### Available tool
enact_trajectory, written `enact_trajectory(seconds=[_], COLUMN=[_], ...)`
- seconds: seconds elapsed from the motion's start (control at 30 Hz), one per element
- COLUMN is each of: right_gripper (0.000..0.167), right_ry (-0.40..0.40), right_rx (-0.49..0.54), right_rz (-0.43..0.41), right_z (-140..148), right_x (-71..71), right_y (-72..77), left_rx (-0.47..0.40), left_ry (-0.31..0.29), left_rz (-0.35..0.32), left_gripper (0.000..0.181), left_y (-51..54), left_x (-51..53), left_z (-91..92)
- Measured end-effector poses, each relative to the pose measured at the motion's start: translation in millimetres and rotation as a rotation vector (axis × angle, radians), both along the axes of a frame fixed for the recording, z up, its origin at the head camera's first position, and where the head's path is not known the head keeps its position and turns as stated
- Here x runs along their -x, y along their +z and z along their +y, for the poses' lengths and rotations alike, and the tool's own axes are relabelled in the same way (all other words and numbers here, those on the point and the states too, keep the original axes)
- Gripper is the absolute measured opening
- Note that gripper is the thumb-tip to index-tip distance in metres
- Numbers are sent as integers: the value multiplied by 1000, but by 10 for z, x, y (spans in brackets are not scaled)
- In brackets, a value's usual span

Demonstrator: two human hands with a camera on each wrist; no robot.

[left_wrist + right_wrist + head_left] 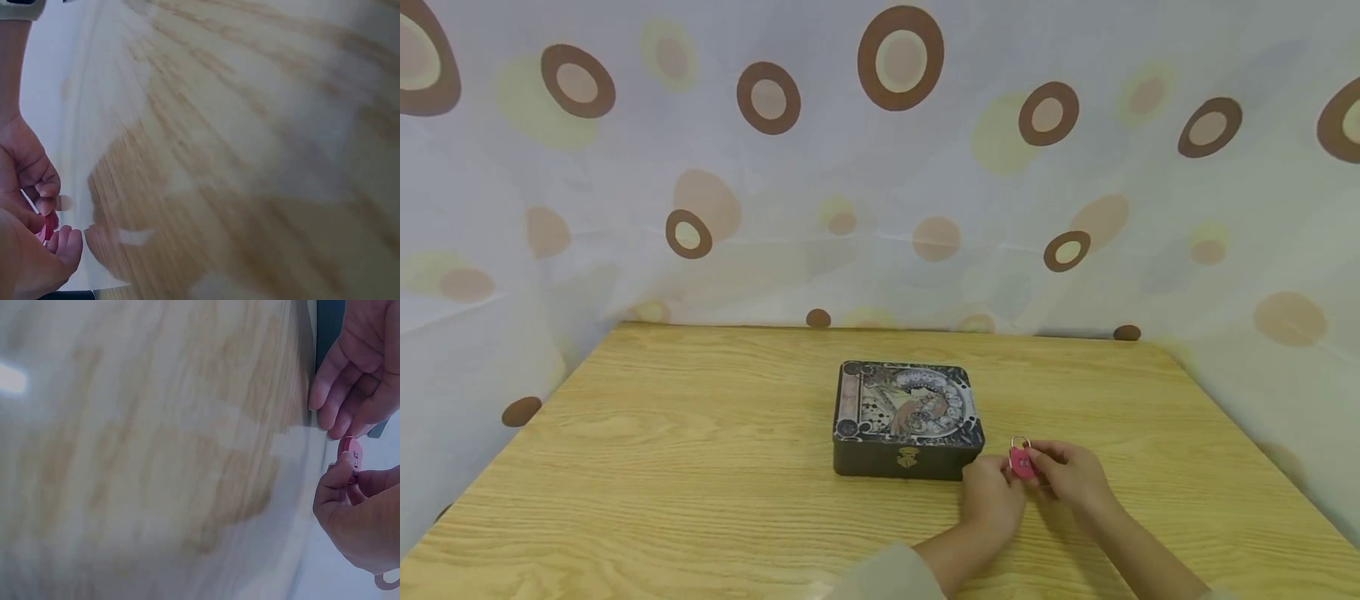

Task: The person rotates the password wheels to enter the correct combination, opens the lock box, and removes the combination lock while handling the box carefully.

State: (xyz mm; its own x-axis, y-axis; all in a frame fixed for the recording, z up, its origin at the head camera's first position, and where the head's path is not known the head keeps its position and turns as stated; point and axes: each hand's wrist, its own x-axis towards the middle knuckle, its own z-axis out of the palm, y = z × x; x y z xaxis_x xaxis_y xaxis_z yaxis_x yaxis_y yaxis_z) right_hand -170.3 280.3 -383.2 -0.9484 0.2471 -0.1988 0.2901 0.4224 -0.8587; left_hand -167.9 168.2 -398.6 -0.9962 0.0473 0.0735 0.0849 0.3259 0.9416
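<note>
A small pink combination padlock [1022,463] with a metal shackle is held between both hands, just above the table. My right hand [1072,477] pinches its body between thumb and fingers. On the other side my left hand [994,498] holds it at the edge with its fingertips. Small number dials show on the padlock [355,456] in the right wrist view; whether the shackle is locked cannot be made out. A dark box [907,421] with a decorated lid and a brass clasp [907,457] stands closed, right beside the left hand.
The box rests on a wood-grain table [685,467]. Behind and at both sides hangs a pale sheet [850,183] printed with brown and yellow ovals, meeting the table's edges.
</note>
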Motion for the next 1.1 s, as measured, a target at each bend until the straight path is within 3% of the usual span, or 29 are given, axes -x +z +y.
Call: enact_trajectory(seconds=[0.17, 0.3, 0.43, 0.7, 1.1], right_gripper=[37, 37, 36, 31, 23], right_ry=[-14, -6, -2, -17, -19], right_rx=[-5, 3, 12, -73, -207], right_rz=[9, 9, 23, 34, 61], right_z=[37, 66, 75, 55, 39], right_x=[55, 96, 141, 209, 229], right_y=[-21, -59, -118, -199, -151], left_rx=[64, 191, 283, 365, 398], left_ry=[-10, 2, 23, 67, 19], left_rz=[9, 25, -11, -107, -97], left_gripper=[20, 18, 17, 14, 10], left_y=[-2, -12, -27, -21, 15], left_x=[29, 34, 46, 79, 108], left_z=[58, 82, 100, 145, 184])
